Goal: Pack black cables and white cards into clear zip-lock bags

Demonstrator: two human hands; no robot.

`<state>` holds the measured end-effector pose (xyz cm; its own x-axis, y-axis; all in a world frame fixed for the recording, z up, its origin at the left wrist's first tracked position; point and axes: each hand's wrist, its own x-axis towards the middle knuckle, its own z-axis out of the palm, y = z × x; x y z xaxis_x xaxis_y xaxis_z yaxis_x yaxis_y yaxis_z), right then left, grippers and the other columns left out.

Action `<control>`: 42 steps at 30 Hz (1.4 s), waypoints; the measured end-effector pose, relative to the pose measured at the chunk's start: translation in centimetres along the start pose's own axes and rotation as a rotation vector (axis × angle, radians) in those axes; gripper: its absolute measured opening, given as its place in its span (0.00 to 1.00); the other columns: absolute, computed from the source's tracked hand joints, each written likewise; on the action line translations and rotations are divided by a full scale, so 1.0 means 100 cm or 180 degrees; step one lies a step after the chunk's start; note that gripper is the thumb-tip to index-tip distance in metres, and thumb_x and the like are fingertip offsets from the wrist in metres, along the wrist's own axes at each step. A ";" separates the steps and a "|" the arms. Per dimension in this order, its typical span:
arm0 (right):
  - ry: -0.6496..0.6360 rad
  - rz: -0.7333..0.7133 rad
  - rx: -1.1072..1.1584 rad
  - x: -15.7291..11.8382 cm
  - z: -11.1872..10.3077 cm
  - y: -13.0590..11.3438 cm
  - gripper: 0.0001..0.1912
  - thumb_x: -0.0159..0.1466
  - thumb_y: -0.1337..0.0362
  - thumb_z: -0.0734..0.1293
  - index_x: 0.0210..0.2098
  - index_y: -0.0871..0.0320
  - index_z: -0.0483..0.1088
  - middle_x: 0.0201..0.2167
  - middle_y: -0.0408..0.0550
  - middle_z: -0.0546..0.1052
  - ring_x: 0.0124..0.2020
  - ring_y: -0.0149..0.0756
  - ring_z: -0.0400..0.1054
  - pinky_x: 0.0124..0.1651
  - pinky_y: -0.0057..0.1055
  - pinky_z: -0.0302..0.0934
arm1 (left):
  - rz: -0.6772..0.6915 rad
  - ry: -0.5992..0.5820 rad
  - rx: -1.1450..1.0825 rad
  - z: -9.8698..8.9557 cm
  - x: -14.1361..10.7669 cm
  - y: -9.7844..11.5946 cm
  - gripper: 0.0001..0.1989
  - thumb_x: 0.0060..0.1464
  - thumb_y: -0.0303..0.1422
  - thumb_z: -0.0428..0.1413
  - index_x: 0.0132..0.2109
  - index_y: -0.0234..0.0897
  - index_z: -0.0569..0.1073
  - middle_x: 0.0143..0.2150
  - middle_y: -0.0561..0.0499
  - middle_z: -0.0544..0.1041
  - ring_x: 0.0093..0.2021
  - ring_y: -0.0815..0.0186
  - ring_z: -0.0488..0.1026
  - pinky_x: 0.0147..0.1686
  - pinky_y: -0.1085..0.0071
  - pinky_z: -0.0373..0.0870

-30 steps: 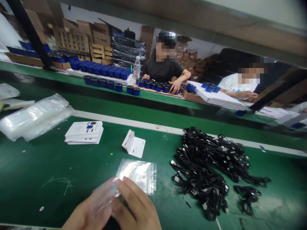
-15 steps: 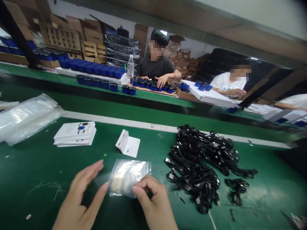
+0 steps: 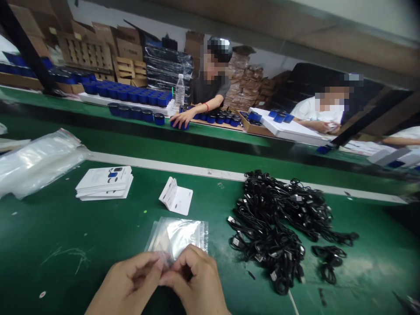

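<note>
The clear plastic bag (image 3: 166, 257) is pinched between the fingertips of the left hand (image 3: 133, 278) and the right hand (image 3: 193, 273), over the near edge of the stack of clear bags (image 3: 187, 234), the landmark. Just beyond the stack, 1 folded white leaflet (image 3: 180, 199) stands partly open on the green table (image 3: 111, 232). Left of the stack and farther back lies a pile of white leaflets (image 3: 101, 181); beyond that pile, to the left, is a large plastic bag (image 3: 39, 162). Right of the stack sits a heap of black cables (image 3: 272, 227).
</note>
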<state>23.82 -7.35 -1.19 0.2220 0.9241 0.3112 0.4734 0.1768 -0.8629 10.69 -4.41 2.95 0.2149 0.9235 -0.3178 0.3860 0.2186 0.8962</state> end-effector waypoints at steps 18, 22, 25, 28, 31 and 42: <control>0.0052 -0.0916 -0.0741 -0.005 0.001 -0.003 0.13 0.61 0.71 0.58 0.43 0.59 0.68 0.31 0.50 0.75 0.31 0.39 0.70 0.34 0.32 0.65 | 0.0274 -0.0302 0.0334 0.000 0.009 -0.014 0.13 0.53 0.45 0.52 0.30 0.41 0.71 0.25 0.57 0.76 0.29 0.65 0.76 0.30 0.78 0.69; 0.0022 -0.0832 -0.0731 -0.004 0.003 -0.002 0.13 0.63 0.71 0.56 0.40 0.58 0.70 0.27 0.48 0.76 0.27 0.36 0.70 0.30 0.28 0.62 | 0.0514 0.0039 0.0301 0.006 0.005 -0.014 0.11 0.54 0.44 0.51 0.31 0.44 0.70 0.26 0.59 0.76 0.29 0.68 0.76 0.31 0.80 0.68; -0.0022 -0.0488 -0.0492 -0.006 0.006 -0.001 0.13 0.64 0.69 0.56 0.33 0.55 0.71 0.23 0.43 0.73 0.23 0.33 0.68 0.26 0.25 0.58 | 0.0707 0.0226 0.0519 0.009 0.003 -0.012 0.11 0.55 0.43 0.50 0.30 0.44 0.69 0.25 0.60 0.75 0.26 0.69 0.74 0.29 0.80 0.66; 0.0085 -0.0405 -0.0377 -0.009 0.010 -0.001 0.13 0.65 0.67 0.56 0.31 0.54 0.70 0.23 0.43 0.72 0.23 0.32 0.67 0.27 0.25 0.57 | 0.0789 0.0245 0.0846 0.009 0.004 -0.013 0.15 0.58 0.43 0.46 0.27 0.43 0.64 0.20 0.60 0.70 0.21 0.69 0.69 0.24 0.78 0.63; 0.0150 -0.0403 -0.0622 -0.007 0.009 -0.003 0.15 0.68 0.63 0.54 0.28 0.55 0.66 0.23 0.44 0.71 0.24 0.33 0.67 0.28 0.26 0.55 | 0.0786 -0.0039 0.0947 0.007 0.006 -0.017 0.17 0.60 0.43 0.41 0.26 0.42 0.61 0.20 0.59 0.66 0.21 0.69 0.67 0.23 0.77 0.62; -0.0229 -0.1011 -0.1602 -0.003 0.004 -0.008 0.21 0.70 0.64 0.46 0.24 0.55 0.58 0.19 0.42 0.67 0.19 0.32 0.61 0.26 0.30 0.47 | 0.1623 0.0128 0.1622 0.004 0.004 -0.027 0.15 0.61 0.33 0.42 0.24 0.42 0.54 0.20 0.60 0.62 0.20 0.73 0.65 0.22 0.82 0.61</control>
<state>23.02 -7.64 -0.77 -0.0465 0.8760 0.4801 0.8567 0.2822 -0.4319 10.10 -4.80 0.32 0.4506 0.8844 0.1218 0.6191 -0.4078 0.6711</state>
